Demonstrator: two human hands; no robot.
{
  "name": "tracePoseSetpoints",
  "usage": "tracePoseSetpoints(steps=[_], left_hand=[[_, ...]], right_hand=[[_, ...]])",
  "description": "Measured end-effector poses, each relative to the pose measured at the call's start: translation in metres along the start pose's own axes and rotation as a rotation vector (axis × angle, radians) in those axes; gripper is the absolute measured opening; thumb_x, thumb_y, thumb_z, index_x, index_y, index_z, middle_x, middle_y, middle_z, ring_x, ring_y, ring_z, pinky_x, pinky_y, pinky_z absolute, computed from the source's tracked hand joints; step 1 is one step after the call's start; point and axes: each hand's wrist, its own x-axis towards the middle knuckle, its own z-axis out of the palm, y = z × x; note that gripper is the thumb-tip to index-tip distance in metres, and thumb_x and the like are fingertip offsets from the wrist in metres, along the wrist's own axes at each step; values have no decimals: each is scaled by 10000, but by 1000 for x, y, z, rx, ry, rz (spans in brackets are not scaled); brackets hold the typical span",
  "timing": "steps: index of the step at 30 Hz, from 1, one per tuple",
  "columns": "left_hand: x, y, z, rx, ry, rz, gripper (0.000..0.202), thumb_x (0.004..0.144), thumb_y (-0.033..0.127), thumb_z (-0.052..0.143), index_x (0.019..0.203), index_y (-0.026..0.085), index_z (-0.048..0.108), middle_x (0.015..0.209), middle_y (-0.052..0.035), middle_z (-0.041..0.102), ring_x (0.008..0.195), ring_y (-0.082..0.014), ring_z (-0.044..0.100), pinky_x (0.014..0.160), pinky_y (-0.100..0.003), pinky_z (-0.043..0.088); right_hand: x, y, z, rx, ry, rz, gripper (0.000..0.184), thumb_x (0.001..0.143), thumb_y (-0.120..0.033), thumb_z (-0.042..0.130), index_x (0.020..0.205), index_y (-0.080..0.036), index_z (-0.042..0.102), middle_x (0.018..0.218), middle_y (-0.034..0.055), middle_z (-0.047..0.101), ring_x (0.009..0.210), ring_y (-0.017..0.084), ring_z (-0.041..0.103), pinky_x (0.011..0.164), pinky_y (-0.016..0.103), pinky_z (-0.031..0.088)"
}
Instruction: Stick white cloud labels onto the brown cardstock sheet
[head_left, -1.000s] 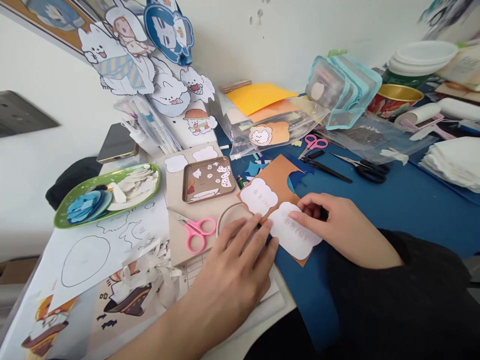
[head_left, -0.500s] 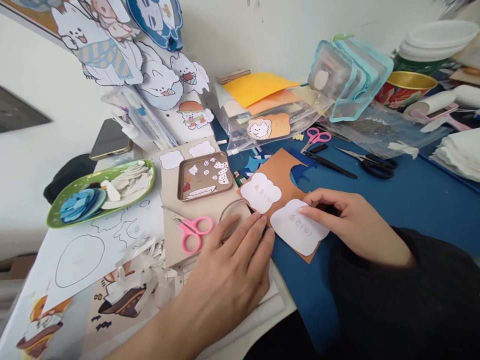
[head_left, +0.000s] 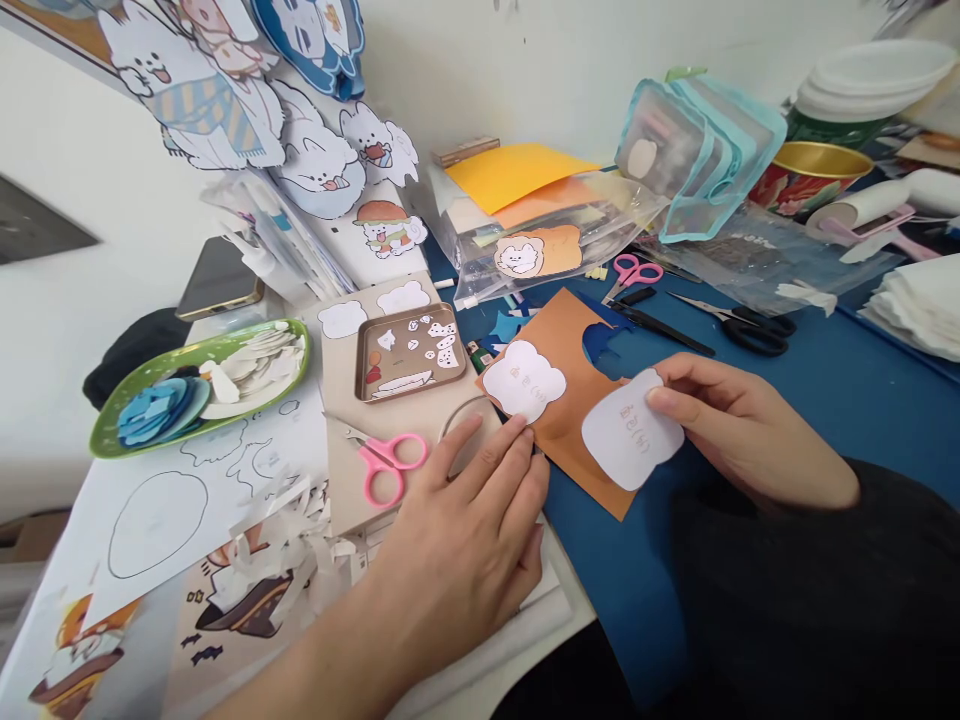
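My right hand (head_left: 739, 425) pinches a white paper cutout (head_left: 630, 435) with faint handwriting between thumb and fingers, tilted up over the brown sheet's right end. The brown sheet (head_left: 574, 430) has a curved notch cut from its far right edge. Another white paper cutout (head_left: 523, 383), bread-shaped and also written on, lies flat on the sheet's left part. My left hand (head_left: 472, 510) rests palm down with fingers stretched out, its fingertips at the sheet's near left edge, close to that cutout. Left of that hand lie small pink-handled scissors (head_left: 382, 468).
A shallow tray (head_left: 411, 355) with tiny cutouts lies behind the pink scissors. At left stands a green dish (head_left: 202, 390) of blue and white pieces. Black scissors (head_left: 742, 322) and another pink pair (head_left: 634, 275) lie behind my right hand. A clear plastic bag (head_left: 555, 240) is at the back.
My right hand has lifted the white cutout off the brown sheet and moved it right, tilting it. The left hand has stayed nearly still.
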Motion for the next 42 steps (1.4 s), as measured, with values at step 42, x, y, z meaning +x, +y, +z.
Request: tracePoseSetpoints(steps=[42], left_hand=[[-2, -1, -1, -50, -7, -8, 385, 866, 199, 527, 1237, 152, 618, 1278, -183, 600, 1258, -342, 502, 1021, -541, 444]], right_hand=[[12, -13, 17, -362, -115, -20, 231, 862, -403, 550, 796, -219, 670, 785, 14, 681, 686, 162, 607, 584, 263, 455]])
